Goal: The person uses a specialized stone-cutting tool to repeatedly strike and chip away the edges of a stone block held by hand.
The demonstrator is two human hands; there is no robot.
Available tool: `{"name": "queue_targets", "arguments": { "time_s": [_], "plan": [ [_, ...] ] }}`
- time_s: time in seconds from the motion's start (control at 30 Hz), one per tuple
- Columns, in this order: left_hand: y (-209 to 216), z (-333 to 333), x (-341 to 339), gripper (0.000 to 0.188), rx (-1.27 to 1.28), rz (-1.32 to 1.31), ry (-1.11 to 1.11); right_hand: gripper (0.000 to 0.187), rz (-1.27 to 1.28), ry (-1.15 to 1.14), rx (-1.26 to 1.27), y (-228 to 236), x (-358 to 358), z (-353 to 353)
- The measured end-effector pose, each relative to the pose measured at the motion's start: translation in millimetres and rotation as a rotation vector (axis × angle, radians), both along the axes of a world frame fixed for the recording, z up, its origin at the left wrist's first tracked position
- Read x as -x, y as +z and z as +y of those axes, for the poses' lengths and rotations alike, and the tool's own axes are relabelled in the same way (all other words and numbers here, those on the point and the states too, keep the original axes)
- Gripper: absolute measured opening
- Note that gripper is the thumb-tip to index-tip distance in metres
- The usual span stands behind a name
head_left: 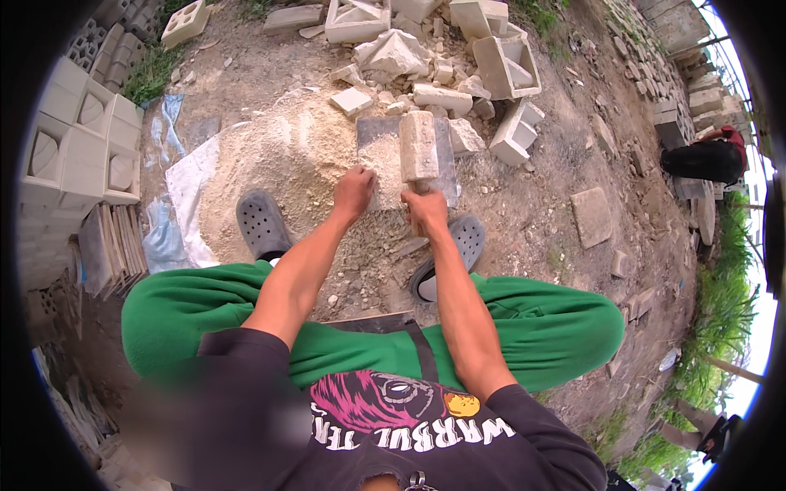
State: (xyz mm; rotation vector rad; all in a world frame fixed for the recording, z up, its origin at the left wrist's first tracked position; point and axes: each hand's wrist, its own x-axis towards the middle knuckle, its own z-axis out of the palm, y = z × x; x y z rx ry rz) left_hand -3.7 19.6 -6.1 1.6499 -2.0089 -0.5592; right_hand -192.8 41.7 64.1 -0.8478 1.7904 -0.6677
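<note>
My right hand (424, 209) is wrapped round the short handle of a mallet. The mallet's long, dust-coated block head (418, 146) is over the right part of a dark flat slab (447, 155). Pale crushed grit (381, 155) covers the slab's left part. By the slab's left edge, my left hand (354, 190) is closed, its fingers curled down at the grit; whatever they hold, if anything, is hidden. A heap of pale crushed material (286, 147) spreads left of the slab, partly over a white sheet (192, 188).
Broken pale hollow blocks (499, 69) and chunks (393, 53) lie beyond the slab. Stacked blocks (82, 139) stand at left. My grey clogs (262, 221) flank the work spot. A flat stone (591, 217) lies right. Another person (708, 159) bends over at far right.
</note>
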Motion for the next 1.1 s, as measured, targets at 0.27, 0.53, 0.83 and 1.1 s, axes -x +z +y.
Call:
{"name": "queue_targets", "arguments": {
  "time_s": [0.27, 0.53, 0.83, 1.1],
  "plan": [
    [-0.8, -27.9, -19.6, 0.017, 0.05, 0.19, 0.302, 0.034, 0.167, 0.131, 0.261, 3.5, -18.8, -0.2],
    [-4.9, 12.3, -22.6, 0.021, -0.029, -0.005, 0.214, 0.038, 0.35, 0.307, 0.053, -33.9, -30.5, 24.3],
    [2.6, 7.6, -18.5, 0.019, -0.134, -0.034, 0.206, 0.034, 0.241, 0.318, -0.062, -47.2, -23.0, 19.3],
    [-1.7, -7.2, -29.8, 0.016, -0.113, -0.195, 0.1, 0.03, 0.068, 0.24, -0.14, -13.3, -24.0, 17.2]
  ]
}}
